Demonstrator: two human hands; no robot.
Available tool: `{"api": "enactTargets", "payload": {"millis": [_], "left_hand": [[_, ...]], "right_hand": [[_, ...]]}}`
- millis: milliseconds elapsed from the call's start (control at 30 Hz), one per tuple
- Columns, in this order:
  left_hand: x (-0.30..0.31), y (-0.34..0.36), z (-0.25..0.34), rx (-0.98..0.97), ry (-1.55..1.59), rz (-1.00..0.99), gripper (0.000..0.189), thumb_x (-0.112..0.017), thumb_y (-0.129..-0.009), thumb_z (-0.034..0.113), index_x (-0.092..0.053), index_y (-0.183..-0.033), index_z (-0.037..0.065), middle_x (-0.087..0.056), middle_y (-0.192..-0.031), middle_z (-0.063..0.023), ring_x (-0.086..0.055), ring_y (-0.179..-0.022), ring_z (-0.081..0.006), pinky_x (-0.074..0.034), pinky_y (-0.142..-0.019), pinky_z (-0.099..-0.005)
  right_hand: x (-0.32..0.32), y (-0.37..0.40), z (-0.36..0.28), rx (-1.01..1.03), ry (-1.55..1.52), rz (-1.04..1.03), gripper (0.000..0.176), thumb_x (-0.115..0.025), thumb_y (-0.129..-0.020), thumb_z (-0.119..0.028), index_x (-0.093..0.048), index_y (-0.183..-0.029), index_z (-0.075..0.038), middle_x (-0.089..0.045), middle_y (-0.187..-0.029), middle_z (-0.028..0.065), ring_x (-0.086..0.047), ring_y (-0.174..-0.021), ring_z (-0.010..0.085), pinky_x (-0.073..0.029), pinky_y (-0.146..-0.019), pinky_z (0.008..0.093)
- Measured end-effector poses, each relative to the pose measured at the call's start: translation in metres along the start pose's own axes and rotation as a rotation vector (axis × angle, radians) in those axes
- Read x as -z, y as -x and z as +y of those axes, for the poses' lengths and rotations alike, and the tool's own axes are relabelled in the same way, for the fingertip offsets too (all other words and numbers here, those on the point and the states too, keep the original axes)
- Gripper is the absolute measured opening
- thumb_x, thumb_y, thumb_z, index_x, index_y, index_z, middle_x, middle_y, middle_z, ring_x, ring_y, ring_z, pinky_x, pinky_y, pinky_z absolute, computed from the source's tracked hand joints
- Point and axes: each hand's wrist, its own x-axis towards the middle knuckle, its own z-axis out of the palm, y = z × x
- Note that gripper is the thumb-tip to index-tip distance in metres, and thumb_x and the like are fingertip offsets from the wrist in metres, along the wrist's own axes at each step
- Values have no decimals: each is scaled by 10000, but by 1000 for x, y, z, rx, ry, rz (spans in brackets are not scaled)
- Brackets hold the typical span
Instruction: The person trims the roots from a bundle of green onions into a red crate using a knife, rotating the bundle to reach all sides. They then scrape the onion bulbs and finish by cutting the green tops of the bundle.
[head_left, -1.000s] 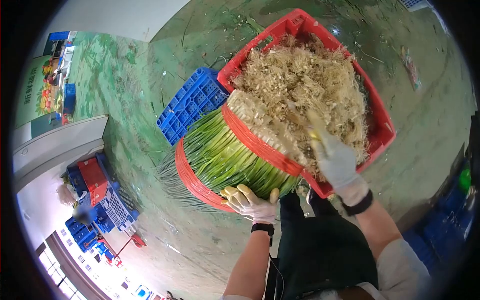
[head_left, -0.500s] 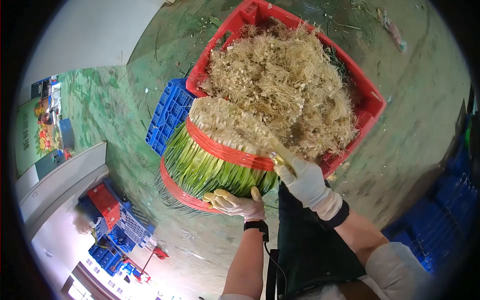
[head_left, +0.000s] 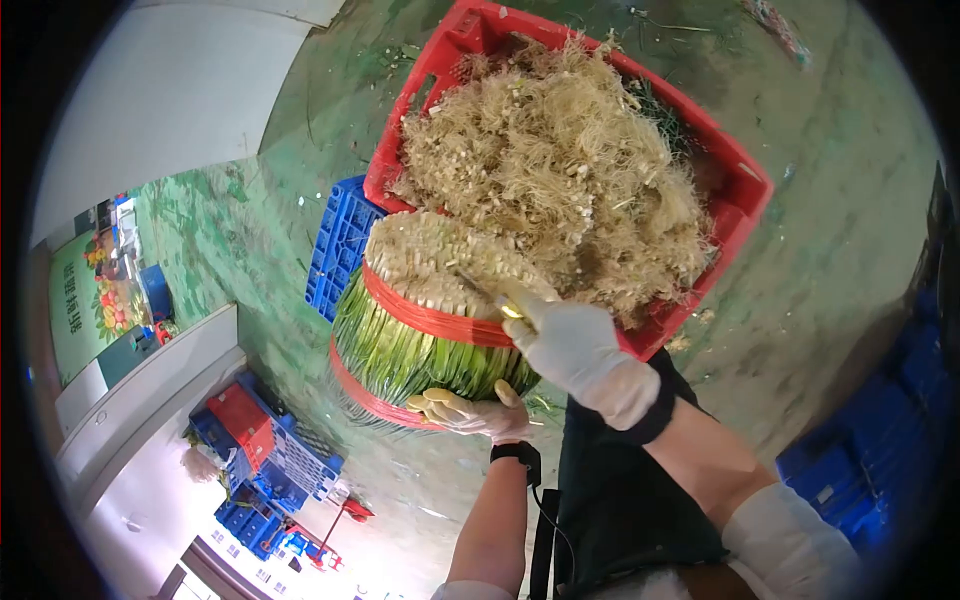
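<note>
A big bundle of scallions (head_left: 440, 352), bound by two red bands, is tilted with its pale, trimmed root ends facing the red crate. My left hand (head_left: 475, 412), in a whitish glove with yellowed fingertips, grips the bundle's near side by the lower band. In my gloved right hand (head_left: 575, 350) is a small knife (head_left: 482, 288), its handle mostly hidden by the fingers. The thin blade lies across the root ends, just above the upper red band (head_left: 430, 315). Cut roots (head_left: 560, 170) are heaped in the red crate (head_left: 735, 195) beyond the bundle.
A blue crate (head_left: 338, 240) stands on the green floor, left of the red one. More blue crates (head_left: 850, 470) are at the right edge. Stacked blue and red crates (head_left: 255, 450) stand farther off at lower left. White panels (head_left: 190, 80) border the left side.
My right hand has moved left with the knife, whose blade now shows over the root ends. My left hand keeps its place on the bundle. The view has shifted slightly.
</note>
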Motion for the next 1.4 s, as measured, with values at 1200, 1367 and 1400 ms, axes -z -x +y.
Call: {"api": "enactTargets", "payload": {"millis": [1200, 1367, 1400], "left_hand": [[-9, 21, -4, 84, 43, -3, 1025, -580, -886, 692, -264, -1579, 4, -364, -1492, -291, -314, -1401, -557, -273, -1132, -725], [14, -12, 3, 176, 198, -112, 1099, -777, -683, 660, -380, -1469, 2, -348, -1555, -342, -345, -1402, -609, -316, -1080, -712], [14, -12, 3, 175, 199, -94, 1082, -737, -711, 709, -396, -1464, 11, -365, -1548, -333, -353, -1398, -605, -312, -1078, -717]], "right_hand": [[-22, 17, 4, 298, 99, 350, 430, -642, -991, -314, -634, -1375, -122, -680, -699, 158, -688, -627, 335, -528, -567, 460], [20, 60, 44, 298, 141, 433, 440, -628, -1025, -219, -592, -1457, -137, -705, -849, 119, -676, -656, 226, -512, -575, 383], [21, 64, 48, 312, 58, 505, 459, -618, -1035, -185, -565, -1488, -132, -691, -851, 83, -642, -626, 160, -494, -553, 339]]}}
